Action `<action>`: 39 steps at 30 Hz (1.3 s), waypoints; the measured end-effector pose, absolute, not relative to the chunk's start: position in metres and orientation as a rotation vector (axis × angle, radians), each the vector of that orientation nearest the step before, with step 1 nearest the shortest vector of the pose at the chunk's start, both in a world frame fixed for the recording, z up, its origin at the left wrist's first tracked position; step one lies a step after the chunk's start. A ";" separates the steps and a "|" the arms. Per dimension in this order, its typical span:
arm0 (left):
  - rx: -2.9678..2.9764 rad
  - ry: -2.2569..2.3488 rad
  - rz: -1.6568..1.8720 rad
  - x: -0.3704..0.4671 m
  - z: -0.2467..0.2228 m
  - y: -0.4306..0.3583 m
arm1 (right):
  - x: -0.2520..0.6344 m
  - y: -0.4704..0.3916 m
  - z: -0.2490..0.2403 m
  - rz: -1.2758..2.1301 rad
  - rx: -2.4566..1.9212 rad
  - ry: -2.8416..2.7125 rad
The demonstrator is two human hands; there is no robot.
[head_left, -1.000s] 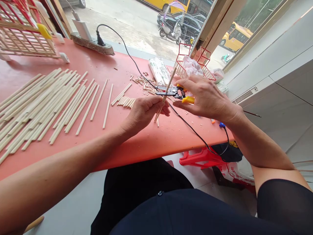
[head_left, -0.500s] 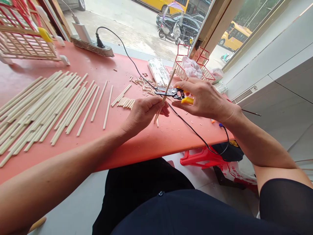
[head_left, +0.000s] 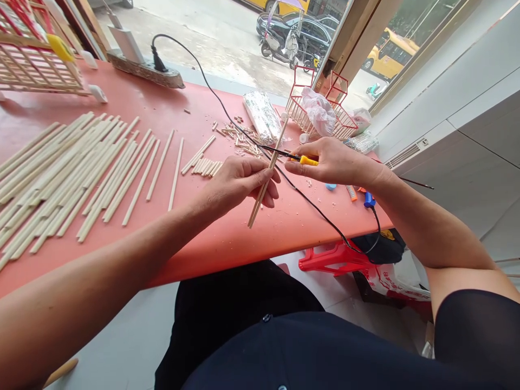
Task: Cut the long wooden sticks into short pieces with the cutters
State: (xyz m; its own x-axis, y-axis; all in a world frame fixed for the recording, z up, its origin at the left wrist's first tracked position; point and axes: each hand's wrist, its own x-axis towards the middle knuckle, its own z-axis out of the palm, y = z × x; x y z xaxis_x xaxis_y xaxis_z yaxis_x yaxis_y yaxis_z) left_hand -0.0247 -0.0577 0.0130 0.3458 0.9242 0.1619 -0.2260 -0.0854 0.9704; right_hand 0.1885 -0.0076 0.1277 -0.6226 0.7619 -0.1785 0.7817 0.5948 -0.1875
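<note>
My left hand (head_left: 242,180) pinches a pair of thin wooden sticks (head_left: 259,203) between thumb and fingers. They slant up and away above the tabletop. My right hand (head_left: 339,162) is closed on a wire stripper (head_left: 308,160) with yellow handles and dark jaws, now seen nearly edge-on. Its jaws lie across the sticks just above my left fingers; whether they bite into the wood I cannot tell. Left of my hands, many long wooden sticks (head_left: 69,168) are spread in a pile. Short cut pieces (head_left: 206,167) lie in a row behind my left hand.
On the red table (head_left: 219,238) stand a power strip (head_left: 146,70), a foil-like packet (head_left: 262,116) and a red-edged stick frame (head_left: 296,108) with a plastic bag. A black cable (head_left: 312,203) crosses behind my hands to a blue-handled tool (head_left: 369,200). A larger stick model (head_left: 36,65) stands far left.
The wire stripper has turned from face-on to edge-on, its handles closer together. The sticks' lower ends now reach further down toward me. The view has shifted slightly.
</note>
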 end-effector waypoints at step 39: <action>1.290 0.786 1.001 -0.021 0.005 -0.054 | 0.185 -0.011 0.114 -0.597 1.393 2.536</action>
